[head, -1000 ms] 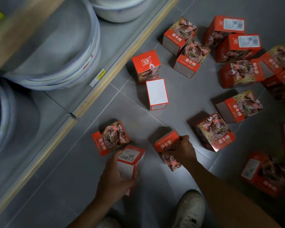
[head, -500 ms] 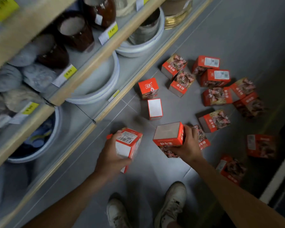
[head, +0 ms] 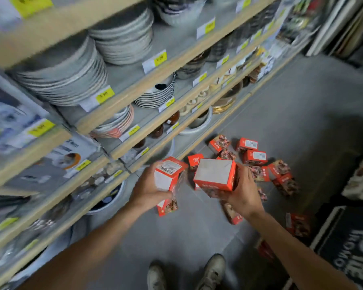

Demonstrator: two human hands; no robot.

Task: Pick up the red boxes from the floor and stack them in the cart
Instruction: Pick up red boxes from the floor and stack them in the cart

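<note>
My left hand (head: 148, 188) grips a red box (head: 168, 178) with a white side and a barcode on top, held upright well above the floor. My right hand (head: 242, 191) holds another red box (head: 215, 174), its plain white face turned up. Both boxes are side by side at mid-frame. Several more red boxes (head: 254, 156) lie scattered on the grey floor beyond and below my hands, some partly hidden by them. One red box (head: 298, 225) lies apart at the right. No cart is in view.
Wooden-edged shelves (head: 147, 84) with stacked plates and bowls run along the left. A dark printed mat (head: 348, 241) lies on the floor at the right. My shoes (head: 212, 273) stand at the bottom. Grey floor (head: 302, 114) stretches ahead.
Both hands have lifted their boxes off the floor and risen. The view has pulled up and away, so the shelves now fill the left and the floor boxes look smaller.
</note>
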